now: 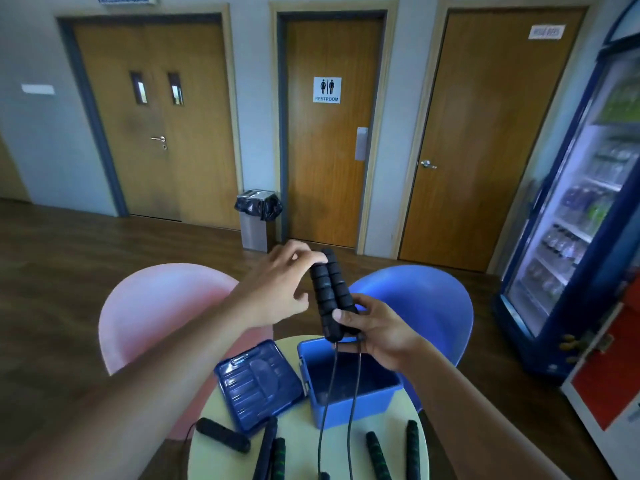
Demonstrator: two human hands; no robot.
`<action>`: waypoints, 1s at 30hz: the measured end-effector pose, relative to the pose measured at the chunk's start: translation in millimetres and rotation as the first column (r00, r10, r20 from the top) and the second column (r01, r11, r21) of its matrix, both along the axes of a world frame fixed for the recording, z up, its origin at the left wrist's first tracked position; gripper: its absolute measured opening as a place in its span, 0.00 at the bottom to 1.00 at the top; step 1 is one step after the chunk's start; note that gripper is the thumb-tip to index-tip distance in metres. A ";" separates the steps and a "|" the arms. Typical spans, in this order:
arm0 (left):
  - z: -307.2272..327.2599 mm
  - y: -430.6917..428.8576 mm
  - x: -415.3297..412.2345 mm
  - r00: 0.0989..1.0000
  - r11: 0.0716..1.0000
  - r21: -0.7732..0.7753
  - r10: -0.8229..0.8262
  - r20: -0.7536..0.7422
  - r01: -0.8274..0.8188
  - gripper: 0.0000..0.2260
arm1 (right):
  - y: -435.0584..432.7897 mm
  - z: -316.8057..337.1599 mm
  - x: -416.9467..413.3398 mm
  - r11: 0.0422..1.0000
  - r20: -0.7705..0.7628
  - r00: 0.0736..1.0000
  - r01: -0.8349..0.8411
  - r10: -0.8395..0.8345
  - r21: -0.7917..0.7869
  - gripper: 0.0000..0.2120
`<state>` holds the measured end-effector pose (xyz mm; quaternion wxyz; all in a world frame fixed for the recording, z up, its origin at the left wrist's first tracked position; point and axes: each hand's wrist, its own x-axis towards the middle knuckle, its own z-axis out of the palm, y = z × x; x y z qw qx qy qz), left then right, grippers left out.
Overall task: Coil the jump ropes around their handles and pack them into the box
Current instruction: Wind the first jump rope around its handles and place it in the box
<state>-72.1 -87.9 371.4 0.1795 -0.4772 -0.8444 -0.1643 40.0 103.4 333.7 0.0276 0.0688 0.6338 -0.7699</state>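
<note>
I hold two black foam jump rope handles (329, 292) side by side, upright, above the open blue box (349, 403). My right hand (377, 327) grips their lower ends. My left hand (280, 285) pinches the top of the left handle with its fingertips. Two thin black cords (351, 410) hang from the handles down past the box to the table. The box's blue lid (256, 382) lies flat to the left of the box. More handles lie on the table: a black one (223, 434), a dark pair (272, 452) and two green-ringed ones (394, 448).
The small round pale table (301, 448) stands in front of a pink chair (156, 306) and a blue chair (422, 299). A drinks fridge (581, 209) stands at the right. A lined bin (258, 216) and three wooden doors are across the floor.
</note>
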 end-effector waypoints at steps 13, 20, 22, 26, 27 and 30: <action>63.7 10.8 -7.6 0.947 0.909 -0.412 -0.072 -0.314 -0.067 0.16 | 9.4 54.1 5.1 0.930 0.056 0.970 -0.243 0.236 0.277 0.15; 62.5 -9.3 -22.7 0.984 0.922 -0.344 0.159 -0.078 -0.176 0.19 | 21.5 64.0 6.0 0.911 -0.056 0.993 -0.072 0.103 0.405 0.09; 59.0 -10.3 -25.0 0.981 0.929 -0.320 0.196 0.006 -0.184 0.20 | 24.7 72.9 4.9 0.892 -0.115 0.991 -0.004 0.063 0.452 0.10; 63.5 -10.5 -14.0 0.981 0.948 -0.277 0.181 0.065 -0.157 0.19 | 34.4 84.0 4.5 0.883 -0.178 0.983 0.053 0.035 0.467 0.14; 65.4 -10.2 -9.3 0.983 0.951 -0.271 0.172 0.071 -0.147 0.19 | 36.4 86.1 4.6 0.888 -0.192 0.981 0.061 0.032 0.455 0.14; 67.8 -10.5 -1.5 0.983 0.960 -0.245 0.160 0.091 -0.134 0.16 | 38.2 90.4 6.0 0.895 -0.214 0.976 0.063 0.037 0.442 0.10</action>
